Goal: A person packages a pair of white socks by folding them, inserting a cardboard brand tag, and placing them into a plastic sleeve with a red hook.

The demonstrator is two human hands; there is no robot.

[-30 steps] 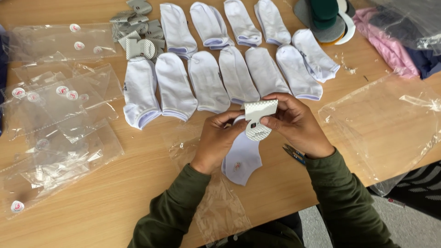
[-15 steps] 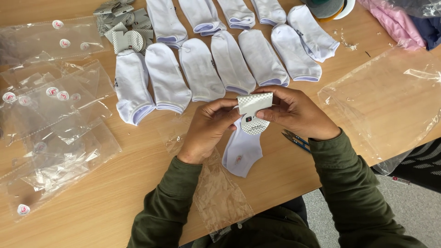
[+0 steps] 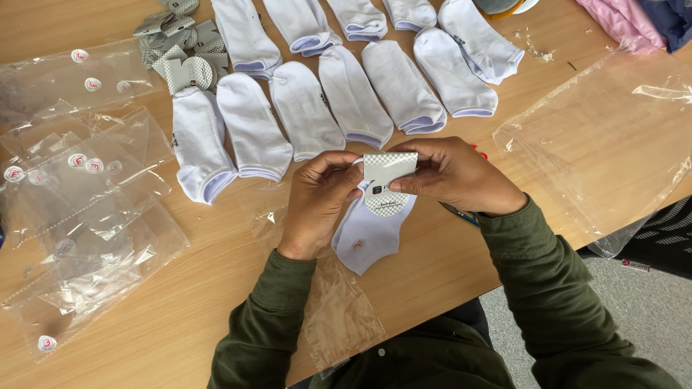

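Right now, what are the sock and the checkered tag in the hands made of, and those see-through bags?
The sock looks like soft white knit cloth: matte, limp, with a ribbed edge. The tag seems to be thin card, since it holds a crisp fold between the left hand and right hand. The bags look like thin clear plastic: shiny, crinkled, showing the table through them.

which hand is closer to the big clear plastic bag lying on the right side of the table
Right. The right hand sits just beside the clear plastic bag; the left hand is across the held sock from it.
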